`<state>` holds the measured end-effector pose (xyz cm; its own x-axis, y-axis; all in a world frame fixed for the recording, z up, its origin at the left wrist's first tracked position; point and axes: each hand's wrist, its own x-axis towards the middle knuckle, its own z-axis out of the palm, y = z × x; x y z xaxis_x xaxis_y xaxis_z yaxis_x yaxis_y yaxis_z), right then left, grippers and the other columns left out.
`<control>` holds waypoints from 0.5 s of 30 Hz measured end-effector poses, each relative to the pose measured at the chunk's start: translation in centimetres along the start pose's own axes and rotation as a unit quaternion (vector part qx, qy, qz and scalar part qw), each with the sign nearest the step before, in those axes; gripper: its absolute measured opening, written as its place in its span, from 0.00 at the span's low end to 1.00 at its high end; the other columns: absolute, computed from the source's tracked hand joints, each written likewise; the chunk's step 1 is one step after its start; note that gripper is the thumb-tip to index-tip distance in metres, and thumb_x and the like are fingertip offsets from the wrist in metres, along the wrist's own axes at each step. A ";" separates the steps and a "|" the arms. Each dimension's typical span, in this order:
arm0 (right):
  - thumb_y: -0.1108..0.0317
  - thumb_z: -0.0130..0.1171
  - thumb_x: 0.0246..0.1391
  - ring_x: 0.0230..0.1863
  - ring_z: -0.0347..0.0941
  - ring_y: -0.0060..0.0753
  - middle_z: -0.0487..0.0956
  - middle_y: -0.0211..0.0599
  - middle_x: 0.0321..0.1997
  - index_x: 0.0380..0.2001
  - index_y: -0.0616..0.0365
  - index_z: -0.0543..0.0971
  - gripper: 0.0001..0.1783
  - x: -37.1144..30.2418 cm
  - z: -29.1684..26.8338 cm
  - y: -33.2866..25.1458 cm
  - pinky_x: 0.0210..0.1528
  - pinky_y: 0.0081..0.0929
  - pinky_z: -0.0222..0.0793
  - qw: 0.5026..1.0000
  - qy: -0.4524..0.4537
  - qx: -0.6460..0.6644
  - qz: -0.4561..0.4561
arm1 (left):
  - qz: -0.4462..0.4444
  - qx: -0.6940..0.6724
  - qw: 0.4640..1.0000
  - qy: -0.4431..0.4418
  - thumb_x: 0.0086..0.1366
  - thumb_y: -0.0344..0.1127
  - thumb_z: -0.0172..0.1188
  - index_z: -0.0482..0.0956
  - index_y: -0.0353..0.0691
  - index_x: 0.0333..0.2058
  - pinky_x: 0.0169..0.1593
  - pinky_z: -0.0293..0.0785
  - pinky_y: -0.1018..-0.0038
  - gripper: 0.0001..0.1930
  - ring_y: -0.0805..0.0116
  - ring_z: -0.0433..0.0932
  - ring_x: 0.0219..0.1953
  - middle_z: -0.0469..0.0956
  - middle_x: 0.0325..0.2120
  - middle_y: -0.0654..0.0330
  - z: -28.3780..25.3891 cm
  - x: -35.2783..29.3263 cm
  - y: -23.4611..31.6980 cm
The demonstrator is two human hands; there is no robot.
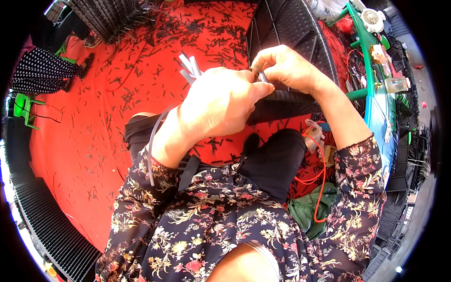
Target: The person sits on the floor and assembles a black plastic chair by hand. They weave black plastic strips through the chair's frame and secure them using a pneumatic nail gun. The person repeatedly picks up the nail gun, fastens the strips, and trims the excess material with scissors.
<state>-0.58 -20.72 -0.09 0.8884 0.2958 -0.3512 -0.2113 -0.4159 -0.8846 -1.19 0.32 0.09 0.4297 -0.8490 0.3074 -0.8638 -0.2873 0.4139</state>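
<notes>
My left hand [218,98] is closed around a bundle of light grey plastic strips [190,68], whose ends stick out past the knuckles. One long thin grey strip [151,145] trails back along my left wrist and sleeve. Close against it, my right hand [289,68] is closed in a pinch at a short grey strip end [262,76] that shows between the two hands. Both hands are at the edge of a black woven wicker piece [293,33], which leans in front of my knees. The exact contact between fingertips and wicker is partly hidden.
Short black offcuts [127,96] litter the red floor covering [70,141]. At right stands a green-framed table [369,56] with a small white fan [372,19]. An orange cord [321,188] loops beside my right leg. Another person's dotted trousers [40,68] show at far left, near a green stool [22,105].
</notes>
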 end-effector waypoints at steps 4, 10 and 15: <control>0.79 0.49 0.40 0.18 0.66 0.14 0.76 0.28 0.21 0.30 0.61 0.77 0.12 -0.6 0.6 -0.9 0.19 0.15 0.60 0.998 0.034 0.039 0.032 | 0.001 0.010 1.000 -0.007 0.44 0.31 0.65 0.77 0.48 0.44 0.35 0.71 0.63 0.23 0.55 0.75 0.31 0.72 0.26 0.58 -0.1 0.0 -0.1; 0.82 0.52 0.38 0.23 0.74 0.24 0.75 0.34 0.23 0.31 0.62 0.76 0.12 0.2 0.2 0.2 0.25 0.21 0.72 0.994 0.005 0.080 0.079 | -0.019 0.012 0.999 -0.037 0.44 0.30 0.65 0.77 0.47 0.44 0.37 0.71 0.63 0.24 0.56 0.75 0.33 0.72 0.27 0.59 -0.3 0.0 0.0; 0.81 0.54 0.38 0.22 0.71 0.23 0.75 0.32 0.22 0.28 0.61 0.77 0.10 -0.1 -0.2 0.4 0.23 0.20 0.67 0.992 -0.028 0.058 0.104 | 0.012 0.009 1.000 0.003 0.43 0.30 0.66 0.76 0.46 0.45 0.36 0.72 0.63 0.25 0.55 0.75 0.32 0.73 0.27 0.58 0.4 0.1 0.1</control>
<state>-0.71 -21.05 -0.31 0.7966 0.2626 -0.5445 -0.4366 -0.3730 -0.8187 -1.34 0.06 -0.16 0.4097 -0.8534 0.3222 -0.8786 -0.2742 0.3909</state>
